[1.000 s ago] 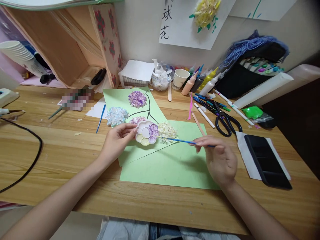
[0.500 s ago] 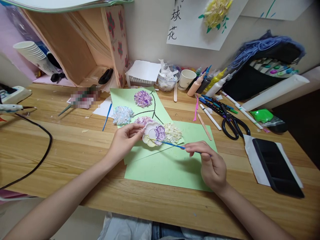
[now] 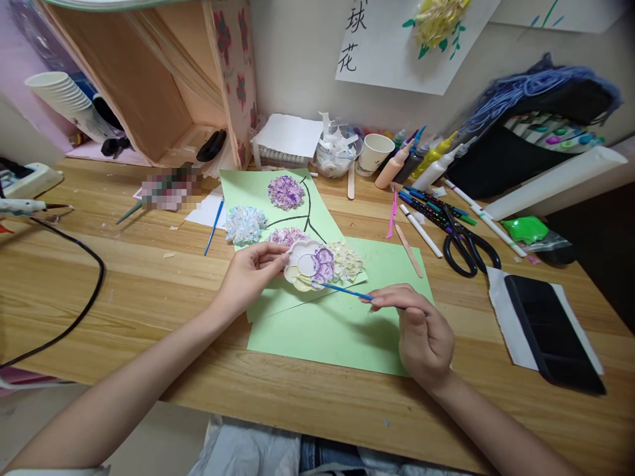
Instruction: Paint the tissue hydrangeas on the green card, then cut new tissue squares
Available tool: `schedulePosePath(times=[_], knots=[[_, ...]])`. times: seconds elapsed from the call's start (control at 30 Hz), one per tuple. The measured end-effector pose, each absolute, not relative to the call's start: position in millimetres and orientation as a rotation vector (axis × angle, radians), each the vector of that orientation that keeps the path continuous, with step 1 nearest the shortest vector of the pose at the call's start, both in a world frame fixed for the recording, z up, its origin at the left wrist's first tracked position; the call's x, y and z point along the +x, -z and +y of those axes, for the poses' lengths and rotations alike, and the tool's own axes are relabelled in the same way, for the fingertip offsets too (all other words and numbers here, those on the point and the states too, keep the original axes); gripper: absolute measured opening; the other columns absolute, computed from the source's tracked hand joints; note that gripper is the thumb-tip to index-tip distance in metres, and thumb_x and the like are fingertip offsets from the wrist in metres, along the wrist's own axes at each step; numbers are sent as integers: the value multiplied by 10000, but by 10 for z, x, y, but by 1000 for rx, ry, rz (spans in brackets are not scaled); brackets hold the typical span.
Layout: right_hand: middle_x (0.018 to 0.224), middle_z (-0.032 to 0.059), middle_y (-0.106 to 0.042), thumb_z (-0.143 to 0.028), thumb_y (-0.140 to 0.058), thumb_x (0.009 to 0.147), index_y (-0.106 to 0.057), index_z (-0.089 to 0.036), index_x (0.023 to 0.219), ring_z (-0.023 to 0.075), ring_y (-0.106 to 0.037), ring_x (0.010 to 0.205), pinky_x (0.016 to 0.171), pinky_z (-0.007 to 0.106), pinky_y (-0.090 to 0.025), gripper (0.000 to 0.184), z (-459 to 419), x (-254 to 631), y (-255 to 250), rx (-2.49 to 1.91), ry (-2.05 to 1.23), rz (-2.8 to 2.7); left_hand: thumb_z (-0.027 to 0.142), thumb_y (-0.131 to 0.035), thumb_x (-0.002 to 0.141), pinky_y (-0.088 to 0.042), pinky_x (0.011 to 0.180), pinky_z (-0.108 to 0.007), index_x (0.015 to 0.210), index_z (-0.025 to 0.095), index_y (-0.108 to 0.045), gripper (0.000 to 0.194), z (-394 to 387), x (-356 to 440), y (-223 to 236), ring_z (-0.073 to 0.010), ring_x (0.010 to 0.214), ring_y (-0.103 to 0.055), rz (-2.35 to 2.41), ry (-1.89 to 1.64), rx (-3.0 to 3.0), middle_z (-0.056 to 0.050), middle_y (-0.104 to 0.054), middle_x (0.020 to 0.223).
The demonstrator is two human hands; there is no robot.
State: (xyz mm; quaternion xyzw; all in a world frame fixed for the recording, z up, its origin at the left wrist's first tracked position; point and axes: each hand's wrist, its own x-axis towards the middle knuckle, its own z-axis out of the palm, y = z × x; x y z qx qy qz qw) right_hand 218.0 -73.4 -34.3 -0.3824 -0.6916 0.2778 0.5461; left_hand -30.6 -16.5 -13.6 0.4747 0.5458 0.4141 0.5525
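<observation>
Crosswise, the blue paintbrush [image 3: 347, 290] points left and slightly far, pinched by the right hand [image 3: 425, 337]; the left hand's [image 3: 252, 276] fingers clamp the palette [image 3: 306, 264].

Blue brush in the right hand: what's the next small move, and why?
The right hand should probably lift the blue brush from the palette and bring it to the pale yellow flower: the tip is at the yellow-stained wells, and that flower, close beside the palette, has a similar tint.
</observation>
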Motion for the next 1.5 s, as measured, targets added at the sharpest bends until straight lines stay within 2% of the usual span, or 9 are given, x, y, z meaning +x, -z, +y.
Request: schedulePosePath(times=[0.2,0.4,0.73,0.87,0.97,1.23,1.5], knots=[[874,80,-703,-268,-330,956,-626,-216,1018,218,-659,842,680,375,-503,306,-753,2183,287,-857,-494,-1830,390,-723,689,-571,675,-279,907,136,-674,338,-181,-288,131,-187,765,-680,1281,-977,1136,-74,-729,863],[849,85,-719,-257,-342,951,-613,-209,1072,208,-675,789,622,346,-511,301,-756,2158,231,-775,-314,-1982,396,-713,697,-560,691,-274,898,136,-681,330,-187,-285,138,-171,732,-675,1285,-983,1178,-71,-729,865],[831,67,-692,-223,-340,954,-638,-214,956,206,-630,830,700,375,-495,299,-746,2149,339,-901,-628,-1726,396,-710,704,-555,689,-264,892,129,-689,327,-203,-270,93,-175,755,-673,1311,-1014,1165,-79,-730,883],[809,64,-684,-233,-343,954,-650,-213,925,202,-622,779,640,362,-492,308,-731,2143,356,-898,-719,-1605,399,-716,699,-554,720,-271,893,130,-694,332,-207,-276,96,-189,799,-678,1316,-1010,1194,-83,-732,905],[790,61,-681,-239,-343,954,-657,-215,916,193,-613,733,577,338,-471,317,-731,2139,374,-885,-699,-1532,392,-714,705,-550,741,-270,898,134,-698,323,-209,-284,97,-190,818,-678,1310,-1015,1223,-80,-733,916],[815,59,-704,-235,-358,947,-649,-212,957,215,-654,804,661,368,-497,292,-775,2160,370,-882,-508,-1706,387,-724,693,-554,694,-250,893,124,-696,331,-210,-275,56,-163,740,-673,1342,-1049,1179,-77,-735,868],[810,62,-678,-232,-346,957,-653,-206,909,179,-617,727,634,343,-496,312,-769,2101,352,-959,-746,-1516,368,-738,680,-558,718,-248,890,126,-697,323,-198,-270,84,-163,752,-681,1344,-1044,1107,-72,-737,861]])
